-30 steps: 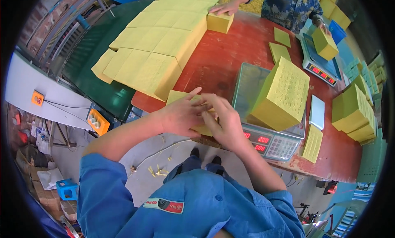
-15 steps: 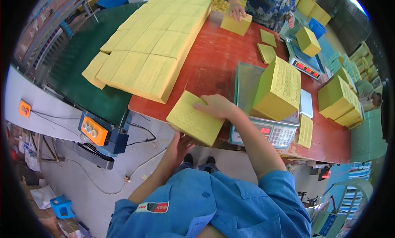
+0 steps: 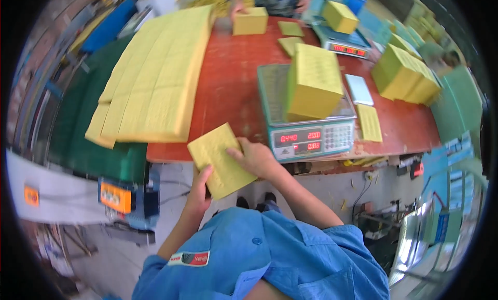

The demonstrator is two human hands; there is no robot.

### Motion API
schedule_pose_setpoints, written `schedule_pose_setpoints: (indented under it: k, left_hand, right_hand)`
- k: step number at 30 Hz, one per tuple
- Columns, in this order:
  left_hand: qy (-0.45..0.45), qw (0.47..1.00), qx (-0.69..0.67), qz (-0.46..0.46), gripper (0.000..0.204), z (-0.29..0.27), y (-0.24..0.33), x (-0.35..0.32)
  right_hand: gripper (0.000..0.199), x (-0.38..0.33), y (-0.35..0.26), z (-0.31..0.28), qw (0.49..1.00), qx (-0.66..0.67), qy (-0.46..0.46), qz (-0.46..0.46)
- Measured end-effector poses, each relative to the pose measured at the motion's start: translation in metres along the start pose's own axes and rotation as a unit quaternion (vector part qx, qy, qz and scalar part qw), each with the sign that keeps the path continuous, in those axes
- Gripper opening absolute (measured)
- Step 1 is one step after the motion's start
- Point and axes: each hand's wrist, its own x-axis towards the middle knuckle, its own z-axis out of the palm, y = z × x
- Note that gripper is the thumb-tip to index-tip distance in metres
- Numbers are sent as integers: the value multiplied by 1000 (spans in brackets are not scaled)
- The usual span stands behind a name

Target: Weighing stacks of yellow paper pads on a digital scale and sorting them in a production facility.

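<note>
A block of stacked yellow paper sheets (image 3: 222, 168) is held between my hands, tilted over the front edge of the red table (image 3: 228, 87). My left hand (image 3: 199, 190) grips its lower left side, thumb on the top face. From the right, my right hand (image 3: 256, 158) grips the block's edge, thumb laid over the face. Just beyond my right hand stands a digital scale (image 3: 303, 150) with red lit digits. A tall yellow paper block (image 3: 317, 87) rests on its pan.
Rows of yellow paper blocks (image 3: 155, 82) cover the left side, partly over a green conveyor belt (image 3: 72, 123). Across the table, a co-worker's hand (image 3: 238, 10) touches another block (image 3: 251, 22). A second scale (image 3: 345, 47) bears a block. More blocks (image 3: 402, 74) stand at right.
The paper block in my hands has turned more upright and come slightly left and nearer me. My left hand now shows at its left side. The view has shifted, with the table appearing further left.
</note>
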Motion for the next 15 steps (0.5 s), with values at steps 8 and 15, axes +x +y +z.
schedule_pose_setpoints:
  k: [8,15]
  left_hand:
    - [93,991,-82,-58,51,-19,11,-17]
    - [12,1000,-2,-4,48,62,89,-2]
  right_hand:
    - [51,-57,57,32,959,274,69,-39]
    - [58,-72,30,-62,865,497,21,-63]
